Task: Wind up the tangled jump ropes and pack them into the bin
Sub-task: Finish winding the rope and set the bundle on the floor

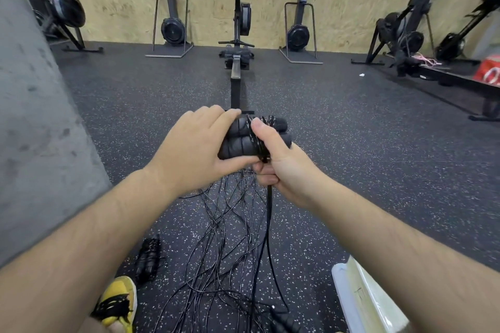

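Both hands hold a bundle of black foam jump rope handles (240, 140) at chest height. My left hand (197, 149) grips the bundle's left end. My right hand (273, 162) pinches thin black cord wound around the handles' middle, thumb on top. Several black ropes (230, 238) hang from the bundle in a tangle down to the floor. A wound-up black rope (148, 257) lies on the floor at lower left. Another black handle (286, 322) lies on the floor at the bottom. The pale translucent bin (362, 297) stands at lower right, only partly in view.
A grey concrete pillar (35, 130) fills the left. A rowing machine (238, 62) stands straight ahead on the speckled rubber floor, with more machines along the plywood wall. My yellow and black shoe (119, 303) is at the bottom left.
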`<state>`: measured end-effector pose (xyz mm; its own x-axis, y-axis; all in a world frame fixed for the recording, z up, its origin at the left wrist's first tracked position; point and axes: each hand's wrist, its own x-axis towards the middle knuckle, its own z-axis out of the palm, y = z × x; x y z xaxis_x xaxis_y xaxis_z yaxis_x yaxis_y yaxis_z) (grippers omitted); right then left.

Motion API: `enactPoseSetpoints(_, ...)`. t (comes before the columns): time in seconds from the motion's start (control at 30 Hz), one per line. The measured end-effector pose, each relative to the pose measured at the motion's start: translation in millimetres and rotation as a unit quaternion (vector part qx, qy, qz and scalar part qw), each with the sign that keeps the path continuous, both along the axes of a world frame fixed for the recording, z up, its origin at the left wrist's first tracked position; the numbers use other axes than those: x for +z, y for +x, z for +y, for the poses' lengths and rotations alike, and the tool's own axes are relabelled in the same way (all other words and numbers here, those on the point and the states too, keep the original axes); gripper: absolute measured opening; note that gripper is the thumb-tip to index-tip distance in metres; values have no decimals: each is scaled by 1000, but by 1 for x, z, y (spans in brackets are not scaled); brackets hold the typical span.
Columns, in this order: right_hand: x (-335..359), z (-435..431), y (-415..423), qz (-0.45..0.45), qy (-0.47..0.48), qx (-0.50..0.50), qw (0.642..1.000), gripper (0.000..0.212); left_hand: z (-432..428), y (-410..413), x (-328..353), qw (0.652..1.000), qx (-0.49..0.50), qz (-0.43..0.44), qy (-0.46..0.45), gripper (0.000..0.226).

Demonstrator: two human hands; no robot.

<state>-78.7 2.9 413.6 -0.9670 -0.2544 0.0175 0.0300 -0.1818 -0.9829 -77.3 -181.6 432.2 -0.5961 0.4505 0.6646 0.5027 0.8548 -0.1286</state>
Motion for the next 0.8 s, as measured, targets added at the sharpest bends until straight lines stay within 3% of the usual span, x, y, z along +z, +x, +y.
enactPoseSetpoints(0.13, 4, -4, 4, 7, -31, 11, 999, 46, -7, 2, 1, 1000, 15, 19, -8, 94)
enactPoseSetpoints(0.33, 8, 0, 6, 40, -31, 39, 998, 54, -14, -1, -3, 999, -34, 10, 18, 82)
enactPoseSetpoints(0.4, 9, 6, 8, 63, 25, 64, 996, 53, -13, 1, -3, 998, -46, 2, 50, 77)
enactPoseSetpoints(0.43, 10, 9, 11, 91, 95, 77, 988, 52, -12, 2, -4, 996, -50, -4, 72, 76)
enactPoseSetpoints(0.5, 7, 10, 19, 169, 293, 102, 936, 52, -10, 5, -3, 992, -50, -10, 115, 73)
enactPoseSetpoints(0.57, 1, 3, 25, 204, 422, 95, 878, 36, -9, 5, -1, 991, -36, -7, 128, 71)
enactPoseSetpoints(0.63, -1, -8, 32, 222, 451, 70, 862, 24, -13, 1, 0, 994, -13, -6, 105, 69)
enactPoseSetpoints(0.7, 2, -14, 35, 250, 478, 35, 841, 27, -24, -7, 0, 996, 11, -5, 83, 68)
enactPoseSetpoints(0.8, 14, -10, 38, 282, 557, 12, 781, 29, -41, -18, -2, 997, 32, -16, 66, 69)
